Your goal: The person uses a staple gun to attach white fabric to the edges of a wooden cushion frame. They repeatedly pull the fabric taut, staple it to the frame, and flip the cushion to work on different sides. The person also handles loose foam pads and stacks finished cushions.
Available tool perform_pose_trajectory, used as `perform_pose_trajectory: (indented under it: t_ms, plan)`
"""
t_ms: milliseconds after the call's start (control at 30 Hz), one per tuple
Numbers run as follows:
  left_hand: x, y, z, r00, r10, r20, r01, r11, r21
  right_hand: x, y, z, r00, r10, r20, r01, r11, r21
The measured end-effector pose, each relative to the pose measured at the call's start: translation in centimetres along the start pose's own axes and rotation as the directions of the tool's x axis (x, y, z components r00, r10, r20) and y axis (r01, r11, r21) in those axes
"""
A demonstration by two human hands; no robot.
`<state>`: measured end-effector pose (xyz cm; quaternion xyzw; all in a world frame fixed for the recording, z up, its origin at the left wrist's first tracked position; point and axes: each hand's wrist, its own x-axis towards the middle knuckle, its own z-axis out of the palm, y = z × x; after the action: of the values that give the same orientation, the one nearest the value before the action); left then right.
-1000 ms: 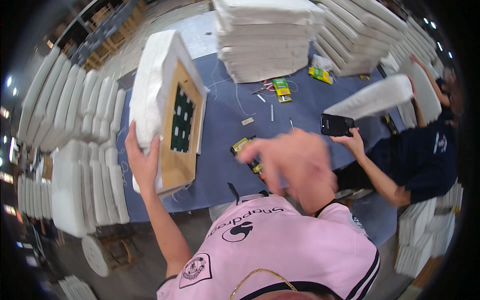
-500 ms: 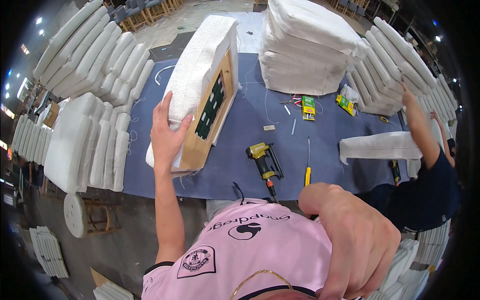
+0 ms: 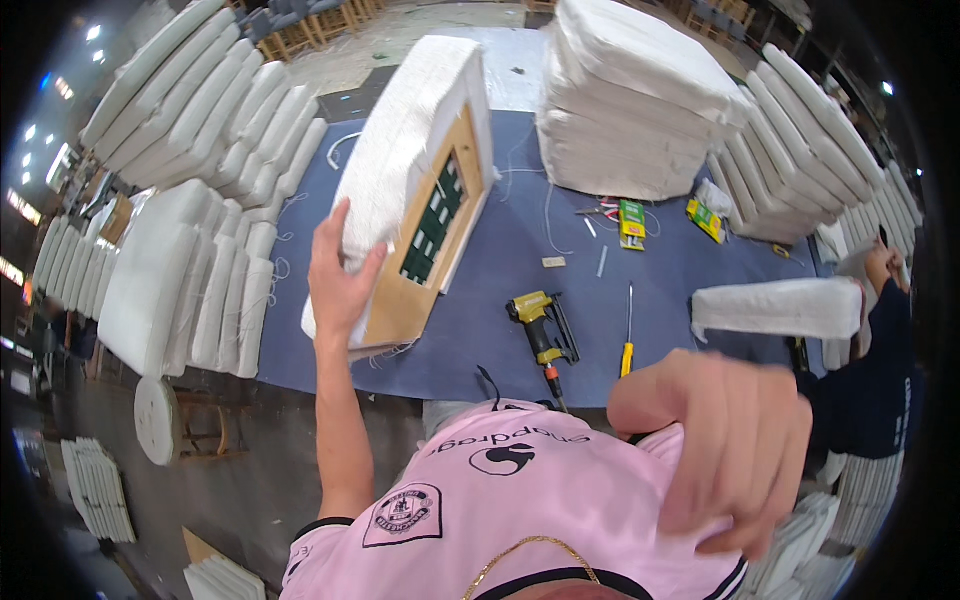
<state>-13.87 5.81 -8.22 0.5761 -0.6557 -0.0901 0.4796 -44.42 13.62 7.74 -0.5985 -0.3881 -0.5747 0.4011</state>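
Observation:
A white-covered seat cushion (image 3: pixel 405 150) stands tilted on its edge at the left of the blue table. Its wooden frame and dark green webbing face right. My left hand (image 3: pixel 340 285) grips its near end, thumb on the frame side and fingers over the white cover. Loose threads hang from the lower edge by the frame. Close in front of my chest, my right hand (image 3: pixel 725 440) is raised with its fingers curled closed. Blur and the fingers themselves hide whatever it may hold.
On the blue table (image 3: pixel 470 340) lie a staple gun (image 3: pixel 543 330), a screwdriver (image 3: pixel 628 330), pliers (image 3: pixel 600 211) and green-yellow packets (image 3: pixel 632 225). Stacked white cushions (image 3: pixel 640 100) stand behind, with more at both sides. A co-worker (image 3: pixel 865 370) is at the right beside another white cushion (image 3: pixel 778 308).
My right hand has moved slightly right, its fingers lifting away from my chest. My left hand keeps its hold on the cushion. The co-worker's arm has drawn back to the right. The view has shifted slightly.

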Motion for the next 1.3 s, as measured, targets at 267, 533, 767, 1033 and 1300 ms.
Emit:
perform_pose_trajectory:
  t_ms: [267,533,767,1033,1300]
  plan:
    - [-14.0,-3.8,-9.8,0.960,-0.280,-0.013,0.267,0.928,-0.258,-16.3,2.6,-19.9,0.336,0.201,-0.920,-0.856,0.474,-0.209]
    - [-22.4,-10.4,-17.7,0.787,-0.534,-0.310,0.272,0.750,-0.603,-36.2,11.3,-19.9,0.098,0.513,-0.853,-0.786,0.565,0.250]
    - [-20.8,-10.6,-16.1,0.705,-0.505,-0.497,0.160,0.796,-0.583,-30.1,14.6,-17.3,0.191,0.547,-0.815,-0.759,0.609,0.231]
    - [-12.6,-5.7,-18.7,0.708,-0.587,-0.393,-0.050,0.513,-0.857,-2.9,15.6,-14.7,0.699,0.460,-0.548,-0.700,0.282,-0.656]
    - [0.6,-0.6,-14.0,0.933,-0.210,-0.291,0.147,0.963,-0.225,-8.7,26.4,-4.9,0.686,0.681,-0.255,-0.270,-0.086,-0.959]
